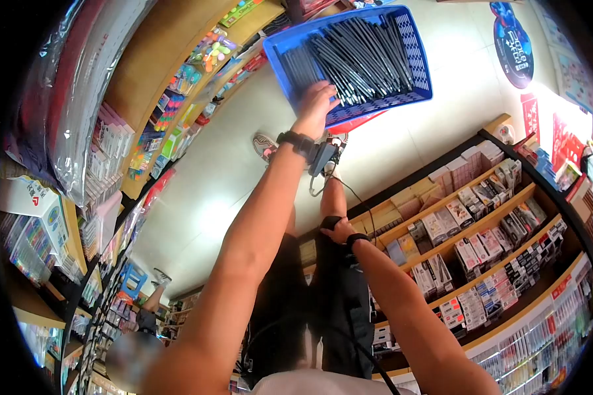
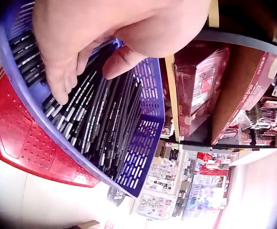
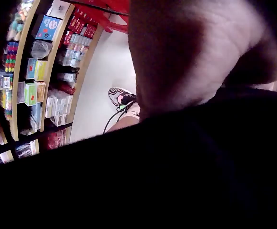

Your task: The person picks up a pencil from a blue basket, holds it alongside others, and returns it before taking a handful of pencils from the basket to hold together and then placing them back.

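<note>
The person's bare left arm (image 1: 244,243) lies nearest the head camera, running up from seven o'clock; at twelve stands a blue rectangular basket of perforated plastic (image 1: 418,59), above a glossy red support (image 2: 33,152); inside it lie slim black pencil-like sticks with pale lettering (image 1: 362,56), the main heap at its middle, a smaller group towards nine; the left hand (image 1: 316,104) reaches in at the basket's seven o'clock, fingers loosely bent over the sticks, thumb apart; the right hand (image 1: 340,230) rests relaxed on the knee of black shorts (image 1: 342,289); the step in hand looks like sorting or picking out sticks; the next move probably calls for thumb and fingers to come together on a few, leaving their neighbours undisturbed.
</note>
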### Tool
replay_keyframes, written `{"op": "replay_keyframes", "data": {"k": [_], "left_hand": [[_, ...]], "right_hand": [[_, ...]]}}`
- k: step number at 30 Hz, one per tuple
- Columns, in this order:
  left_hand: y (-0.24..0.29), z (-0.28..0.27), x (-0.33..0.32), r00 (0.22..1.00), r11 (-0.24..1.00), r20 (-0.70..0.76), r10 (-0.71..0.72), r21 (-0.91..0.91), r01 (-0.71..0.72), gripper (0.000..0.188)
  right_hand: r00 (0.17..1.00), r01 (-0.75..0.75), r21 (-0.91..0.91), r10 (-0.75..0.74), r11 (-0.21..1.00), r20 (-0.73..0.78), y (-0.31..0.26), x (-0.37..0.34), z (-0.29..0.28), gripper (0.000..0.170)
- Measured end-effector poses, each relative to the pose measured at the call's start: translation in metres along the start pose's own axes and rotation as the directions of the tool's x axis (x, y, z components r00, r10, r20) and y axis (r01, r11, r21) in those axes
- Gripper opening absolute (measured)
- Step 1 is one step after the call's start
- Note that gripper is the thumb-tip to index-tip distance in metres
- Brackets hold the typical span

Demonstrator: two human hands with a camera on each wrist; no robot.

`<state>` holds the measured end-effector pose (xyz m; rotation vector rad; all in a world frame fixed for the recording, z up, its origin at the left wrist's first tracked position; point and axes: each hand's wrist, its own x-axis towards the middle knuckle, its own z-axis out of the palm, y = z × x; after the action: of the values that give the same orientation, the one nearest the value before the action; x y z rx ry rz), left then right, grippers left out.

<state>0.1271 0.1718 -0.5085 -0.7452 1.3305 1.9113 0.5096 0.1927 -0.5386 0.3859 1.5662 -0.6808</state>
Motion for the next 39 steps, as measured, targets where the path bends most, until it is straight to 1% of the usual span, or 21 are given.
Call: {"op": "replay_keyframes", "data": {"k": [2,3,4,5,7,8,10,13,15,17,18,19,20,21,23,25,29,31,33,35,39], "left_hand": [[0.002,0.003,0.002,1.000,1.000,-0.018,-0.002,0.021,0.002,0.034],[0.001,0.005,0.002,1.000,0.999,-0.029,0.000,0.037,0.002,0.034],[0.000,0.007,0.000,0.998,0.999,-0.048,0.039,0.029,-0.037,0.036],[-0.002,0.009,0.002,0.998,0.999,-0.045,0.034,0.027,-0.033,0.036],[-0.004,0.012,0.006,0.998,0.999,-0.063,0.031,-0.020,-0.032,0.036],[0.001,0.018,0.005,0.997,1.000,-0.071,0.014,-0.001,-0.014,0.034],[0.001,0.021,0.006,0.997,1.000,-0.066,0.027,-0.013,-0.028,0.032],[-0.001,0.023,0.010,0.998,0.998,-0.060,0.026,-0.060,-0.029,0.031],[0.001,0.026,0.011,0.998,0.995,-0.061,0.015,-0.100,-0.021,0.031],[0.002,0.027,0.014,0.998,0.998,-0.065,-0.013,-0.060,0.009,0.028],[0.000,0.026,0.018,0.998,0.998,-0.066,-0.012,-0.061,0.008,0.028],[-0.002,0.025,0.021,1.000,0.998,-0.030,-0.010,-0.059,0.008,0.027],[-0.004,0.024,0.025,1.000,0.998,0.007,-0.008,-0.056,0.008,0.025],[0.000,0.027,0.021,1.000,0.998,0.008,-0.007,-0.056,0.007,0.025],[0.003,0.033,0.017,1.000,1.000,-0.005,0.009,0.001,-0.009,0.023],[0.005,0.036,0.017,0.999,1.000,-0.039,-0.002,0.026,0.003,0.022],[-0.003,0.036,0.033,0.994,0.997,-0.107,-0.017,0.073,0.025,0.022],[-0.003,0.037,0.035,0.996,0.994,-0.085,-0.005,0.109,0.014,0.023],[-0.002,0.041,0.036,0.998,0.990,-0.062,0.006,0.144,0.003,0.025],[0.000,0.047,0.036,0.991,0.985,-0.133,0.020,0.175,0.003,0.027],[0.007,0.047,0.033,0.989,0.995,-0.141,0.035,0.097,-0.022,0.025]], "right_hand": [[1.000,0.010,-0.008,-0.010,1.000,0.009,-0.003,-0.004,-0.006,0.123],[0.999,0.010,0.015,-0.010,1.000,0.041,-0.005,-0.007,-0.013,0.124],[0.998,0.006,0.038,-0.008,0.999,0.070,-0.006,-0.011,-0.020,0.124],[0.998,0.000,0.040,-0.003,0.999,0.070,-0.002,-0.008,-0.019,0.124],[0.994,0.085,0.032,-0.087,0.996,0.068,0.011,0.002,-0.013,0.126],[0.994,0.084,0.028,-0.086,0.996,0.069,0.009,-0.004,-0.020,0.126],[0.995,0.078,0.078,-0.083,0.994,0.056,-0.005,-0.023,-0.039,0.127],[0.998,0.055,0.049,-0.055,0.997,0.006,0.006,-0.014,-0.028,0.128],[0.999,0.023,0.069,-0.026,0.997,0.037,0.007,-0.010,-0.031,0.124],[0.998,-0.009,0.088,0.003,0.996,0.067,0.012,-0.007,-0.031,0.122],[0.999,0.015,0.075,-0.019,0.997,0.047,0.016,-0.006,-0.029,0.126],[0.999,0.038,0.063,-0.040,0.997,0.027,0.020,-0.004,-0.027,0.130],[0.999,0.038,0.063,-0.040,0.997,0.026,0.018,-0.007,-0.032,0.130],[0.999,0.038,0.067,-0.039,0.997,0.024,0.016,-0.013,-0.038,0.131],[0.999,0.036,0.071,-0.038,0.997,0.021,0.014,-0.016,-0.044,0.131],[1.000,-0.002,0.139,-0.002,0.990,0.027,0.016,-0.012,-0.043,0.122],[0.997,-0.021,0.170,0.008,0.985,0.073,0.011,-0.020,-0.056,0.124],[0.999,-0.039,0.183,0.031,0.982,0.043,0.014,-0.018,-0.054,0.124],[0.998,-0.052,0.202,0.041,0.978,0.054,0.013,-0.021,-0.058,0.126],[0.997,-0.063,0.219,0.050,0.974,0.064,0.014,-0.021,-0.060,0.127],[0.998,-0.048,0.226,0.038,0.973,0.052,0.020,-0.013,-0.055,0.130]]}}
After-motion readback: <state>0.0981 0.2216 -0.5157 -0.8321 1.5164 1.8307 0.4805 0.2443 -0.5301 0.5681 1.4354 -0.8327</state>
